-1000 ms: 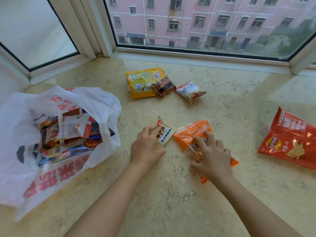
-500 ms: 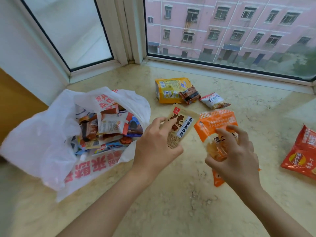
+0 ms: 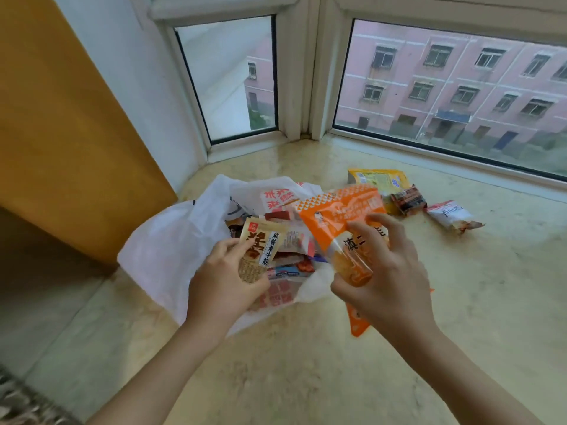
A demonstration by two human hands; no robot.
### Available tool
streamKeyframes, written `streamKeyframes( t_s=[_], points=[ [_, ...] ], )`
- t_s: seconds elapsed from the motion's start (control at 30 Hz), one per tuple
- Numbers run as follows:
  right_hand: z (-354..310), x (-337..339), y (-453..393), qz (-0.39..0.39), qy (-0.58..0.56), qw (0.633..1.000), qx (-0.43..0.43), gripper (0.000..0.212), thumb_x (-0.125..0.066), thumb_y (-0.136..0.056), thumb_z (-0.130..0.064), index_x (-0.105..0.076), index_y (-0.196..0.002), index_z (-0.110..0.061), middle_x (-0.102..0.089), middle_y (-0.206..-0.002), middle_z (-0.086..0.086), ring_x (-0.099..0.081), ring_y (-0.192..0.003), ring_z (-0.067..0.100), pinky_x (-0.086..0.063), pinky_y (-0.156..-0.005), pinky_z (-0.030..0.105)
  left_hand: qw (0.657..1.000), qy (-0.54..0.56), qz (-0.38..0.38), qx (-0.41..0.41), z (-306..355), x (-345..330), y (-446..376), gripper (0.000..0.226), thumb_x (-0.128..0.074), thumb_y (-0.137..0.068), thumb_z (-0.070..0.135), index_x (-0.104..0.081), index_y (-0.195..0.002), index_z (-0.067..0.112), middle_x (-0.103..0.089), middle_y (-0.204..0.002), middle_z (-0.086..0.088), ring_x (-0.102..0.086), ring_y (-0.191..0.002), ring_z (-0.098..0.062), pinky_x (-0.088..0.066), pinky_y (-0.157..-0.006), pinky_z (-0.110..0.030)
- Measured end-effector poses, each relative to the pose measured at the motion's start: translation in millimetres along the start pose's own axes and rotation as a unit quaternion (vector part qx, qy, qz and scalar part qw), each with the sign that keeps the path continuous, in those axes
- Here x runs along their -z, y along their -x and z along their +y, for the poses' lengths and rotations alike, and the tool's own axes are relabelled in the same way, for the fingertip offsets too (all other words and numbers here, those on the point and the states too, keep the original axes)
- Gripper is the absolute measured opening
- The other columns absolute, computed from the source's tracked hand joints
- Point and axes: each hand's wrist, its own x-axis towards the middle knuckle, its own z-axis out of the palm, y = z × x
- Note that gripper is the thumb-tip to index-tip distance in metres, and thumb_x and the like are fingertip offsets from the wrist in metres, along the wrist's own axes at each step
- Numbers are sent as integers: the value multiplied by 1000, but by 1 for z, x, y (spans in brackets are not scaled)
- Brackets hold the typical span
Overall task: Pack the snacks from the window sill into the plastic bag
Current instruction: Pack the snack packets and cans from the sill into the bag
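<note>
Bag (image 3: 171, 240) already part-filled. Tan packet (image 3: 256, 256) gripped in left hand (image 3: 224, 286), orange packet (image 3: 340, 222) in right hand (image 3: 383, 283), above bag. Three packets (image 3: 408, 197) left far right.

Count: one white plastic bag (image 3: 171, 240), packets inside too jumbled to number. Two snack packets in hand: one tan (image 3: 257, 253), one orange (image 3: 337, 216). Three packets on sill: yellow (image 3: 377, 179), dark brown (image 3: 409, 199), white (image 3: 451, 214).

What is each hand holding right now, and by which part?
The left hand pinches the small tan snack packet by its lower end. The right hand grips the orange snack bag around its clear middle section, fingers curled over the front.
</note>
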Motion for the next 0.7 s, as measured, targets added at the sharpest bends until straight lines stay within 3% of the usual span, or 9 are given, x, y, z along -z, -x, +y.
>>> streamKeyframes(
  t_s=[0.1,0.23,0.4,0.47,0.53,0.63,0.7],
  points=[
    [-34,-30,-9,-30,-15,999,36,68,-63,-58,-52,-50,-123,-37,-39,-139,-5,-51,-109,26,-51,-76,44,1000,-1,-6,23,-19,-11,-17,64,-70,-73,53,-54,-132,34,-50,-128,12,-56,-107,-11,-50,-76,-29],
    [-58,-78,-27,-69,17,996,48,64,-55,-61,-59,-49,-122,-38,-38,-140,-4,-49,-113,30,-49,-77,45,999,21,19,24,-28,-35,-42,45,-61,-78,55,-61,-117,33,-53,-120,8,-56,-105,-16,-50,-75,-32],
    [-61,-116,-51,-108,144,981,79,70,-69,-64,-52,-47,-128,-35,-34,-145,2,-44,-117,37,-44,-82,49,994,100,-36,-35,-46,-54,-56,44,-49,-94,40,-48,-135,24,-51,-134,4,-52,-118,-17,-50,-87,-37],
    [-60,-126,-55,-130,180,970,102,71,-74,-62,-45,-51,-128,-32,-40,-144,7,-46,-116,41,-43,-83,53,997,5,-19,-78,-70,-56,-56,48,-50,-95,28,-43,-141,16,-46,-144,-2,-43,-132,-21,-45,-99,-40],
    [-59,-136,-57,-146,215,957,127,69,-79,-58,-44,-59,-122,-27,-50,-138,11,-50,-115,45,-44,-83,57,979,-167,17,-118,-94,-50,-54,63,-57,-90,32,-36,-146,11,-34,-153,-10,-27,-143,-26,-31,-112,-45],
    [-59,-150,-57,-156,273,934,170,69,-72,-69,-53,-55,-131,-28,-45,-145,10,-37,-133,45,-35,-99,62,920,-379,-56,-88,-117,-37,-58,89,-50,-92,49,4,-152,13,21,-154,-18,13,-146,-30,-1,-115,-52],
    [-62,-154,-57,-169,275,928,184,69,-59,-82,-57,-39,-143,-30,-28,-155,9,-17,-142,44,-19,-110,62,875,-476,-71,-55,-121,-28,-61,96,-52,-93,41,21,-149,12,40,-142,-21,26,-142,-32,4,-114,-55]
  ],
)
